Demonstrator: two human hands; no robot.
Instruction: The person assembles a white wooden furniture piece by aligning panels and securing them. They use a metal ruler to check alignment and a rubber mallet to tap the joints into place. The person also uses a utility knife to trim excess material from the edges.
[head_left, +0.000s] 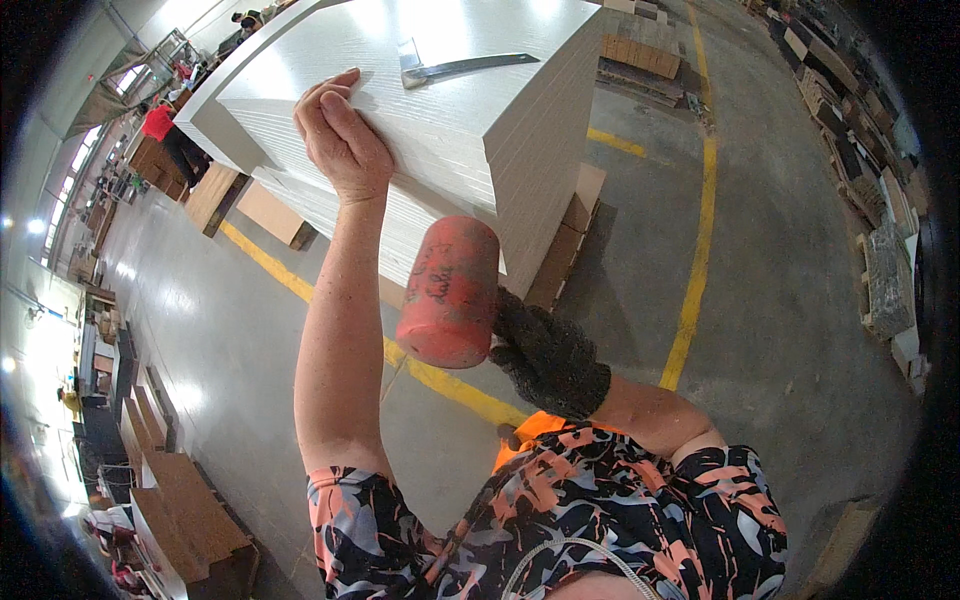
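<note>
A tall stack of white panels (540, 150) stands before me, its layered edges facing my side. My left hand (341, 139), bare, rests against the upper edge of the stack with its fingers bent and nothing visible in them. In a dark knitted glove, my right hand (551, 352) grips a red mallet (450, 292) close behind its head; the handle is hidden. The mallet's scuffed cylindrical head bears handwriting and is held in front of the stack's near corner. On the glossy top panel lies an L-shaped hand tool (472, 69) with a slim dark handle.
The stack sits on a cardboard-covered base (574, 232). Yellow lines (697, 285) mark the concrete floor. Wrapped goods and boards (889, 277) line the right side. Brown panels (187, 510) lie at lower left. A person in red (161, 124) stands farther off beside stacked boards.
</note>
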